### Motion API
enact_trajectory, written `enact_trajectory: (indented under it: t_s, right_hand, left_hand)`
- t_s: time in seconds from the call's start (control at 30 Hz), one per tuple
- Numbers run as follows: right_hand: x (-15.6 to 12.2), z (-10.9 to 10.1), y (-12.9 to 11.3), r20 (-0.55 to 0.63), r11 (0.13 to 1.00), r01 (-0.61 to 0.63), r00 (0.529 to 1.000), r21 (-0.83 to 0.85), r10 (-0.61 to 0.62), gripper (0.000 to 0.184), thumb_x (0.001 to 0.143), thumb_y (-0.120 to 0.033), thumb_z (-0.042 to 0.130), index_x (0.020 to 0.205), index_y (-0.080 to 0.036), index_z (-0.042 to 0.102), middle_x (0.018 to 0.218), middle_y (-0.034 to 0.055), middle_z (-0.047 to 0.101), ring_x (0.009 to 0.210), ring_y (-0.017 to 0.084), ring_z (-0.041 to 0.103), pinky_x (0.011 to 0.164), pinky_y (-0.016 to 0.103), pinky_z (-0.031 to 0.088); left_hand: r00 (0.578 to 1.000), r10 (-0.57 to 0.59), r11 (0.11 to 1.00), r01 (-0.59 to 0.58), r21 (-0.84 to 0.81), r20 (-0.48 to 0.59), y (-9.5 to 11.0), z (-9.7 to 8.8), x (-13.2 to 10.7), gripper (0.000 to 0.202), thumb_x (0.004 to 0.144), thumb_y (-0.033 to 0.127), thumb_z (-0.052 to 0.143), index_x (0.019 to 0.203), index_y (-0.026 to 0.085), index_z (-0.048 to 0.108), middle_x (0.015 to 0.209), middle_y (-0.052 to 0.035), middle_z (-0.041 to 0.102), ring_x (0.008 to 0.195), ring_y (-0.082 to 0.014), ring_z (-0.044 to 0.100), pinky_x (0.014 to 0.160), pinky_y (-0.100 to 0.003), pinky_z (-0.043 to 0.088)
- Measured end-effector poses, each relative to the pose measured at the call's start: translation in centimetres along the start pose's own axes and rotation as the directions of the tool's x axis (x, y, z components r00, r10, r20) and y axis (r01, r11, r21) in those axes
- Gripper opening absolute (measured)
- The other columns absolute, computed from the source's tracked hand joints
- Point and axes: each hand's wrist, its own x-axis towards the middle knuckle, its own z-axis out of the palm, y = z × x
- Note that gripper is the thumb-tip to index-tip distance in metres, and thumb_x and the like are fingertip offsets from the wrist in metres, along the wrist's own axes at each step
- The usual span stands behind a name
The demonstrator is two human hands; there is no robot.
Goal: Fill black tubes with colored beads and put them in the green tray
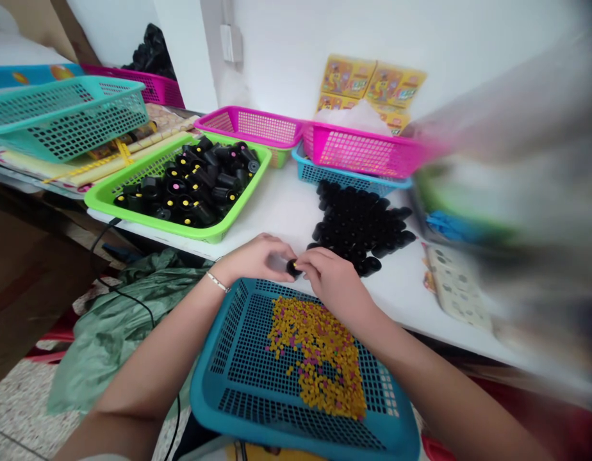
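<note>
My left hand is closed around a small black plastic cylinder, just above the far rim of the teal basket. The fingers of my right hand pinch together at the cylinder's end, where a tiny yellow plug shows between the fingertips. Below both hands, the teal basket holds a spread of small yellow and pink plugs. Just beyond my right hand, many black cylinders stand packed on the white table.
A green basket of black cylinders, several with yellow or pink dots, stands at left. Pink baskets and a blue basket line the back. A cable hangs over a green plastic bag. A blurred pale shape covers the right.
</note>
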Motion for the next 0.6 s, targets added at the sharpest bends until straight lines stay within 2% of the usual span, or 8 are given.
enact_trajectory:
  t_s: [0.2,0.4,0.6]
  right_hand:
    - [0.2,0.3,0.1,0.010,1.000,-0.025,1.000,-0.009,0.025,0.020,0.085,-0.004,0.043,0.082,-0.017,0.059,0.083,0.0039,0.059,0.075,0.014,0.058,0.068,0.026,0.047]
    - [1.0,0.5,0.0,0.016,0.996,-0.075,0.997,-0.048,0.075,0.023,0.077,0.002,0.046,0.074,-0.017,0.060,0.078,0.0029,0.060,0.071,0.014,0.058,0.066,0.025,0.044]
    - [1.1,0.5,-0.3,-0.026,0.993,-0.121,0.992,0.004,0.121,0.022,0.078,-0.001,0.045,0.073,-0.018,0.059,0.076,0.0018,0.058,0.067,0.013,0.055,0.063,0.025,0.043]
  left_hand:
    - [1.000,-0.002,1.000,0.002,0.008,-0.007,0.0,0.0,-0.1,0.031,0.071,0.044,0.071,0.092,0.021,0.065,0.088,-0.0001,0.068,0.087,-0.0172,0.060,0.090,-0.034,0.037]
    - [1.000,0.012,1.000,-0.012,0.018,0.002,-0.3,0.2,0.0,0.031,0.071,0.044,0.070,0.091,0.021,0.063,0.090,0.0004,0.068,0.088,-0.0168,0.060,0.091,-0.034,0.036]
    - [1.000,0.014,1.000,-0.014,0.011,0.005,-0.4,0.1,0.0,0.031,0.072,0.045,0.070,0.091,0.022,0.063,0.088,0.0007,0.067,0.088,-0.0170,0.059,0.088,-0.033,0.036]
